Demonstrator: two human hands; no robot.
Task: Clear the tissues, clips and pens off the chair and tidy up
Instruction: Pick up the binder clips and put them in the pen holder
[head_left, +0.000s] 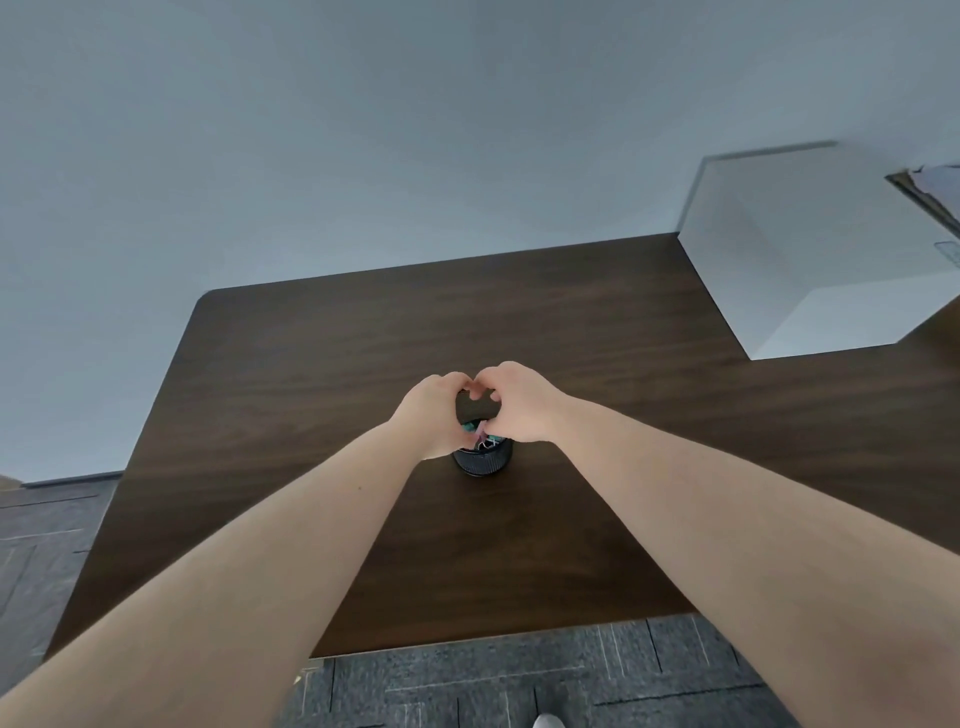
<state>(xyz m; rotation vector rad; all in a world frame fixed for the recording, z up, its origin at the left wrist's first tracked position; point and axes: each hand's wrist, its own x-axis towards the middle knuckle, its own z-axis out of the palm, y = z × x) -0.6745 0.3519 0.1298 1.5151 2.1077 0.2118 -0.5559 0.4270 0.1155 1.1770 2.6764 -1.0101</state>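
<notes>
Both hands meet over a small black cup (483, 461) in the middle of the dark wooden surface (311, 364). The left hand (434, 410) and right hand (519, 402) curl around its rim, fingertips touching; whether they grip it I cannot tell. Coloured clips (480, 434) show inside the cup. A white box (810, 249) stands well apart at the far right corner.

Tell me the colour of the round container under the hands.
Black, judging by the container's lower wall, seen in the head view; both hands cover its top.
</notes>
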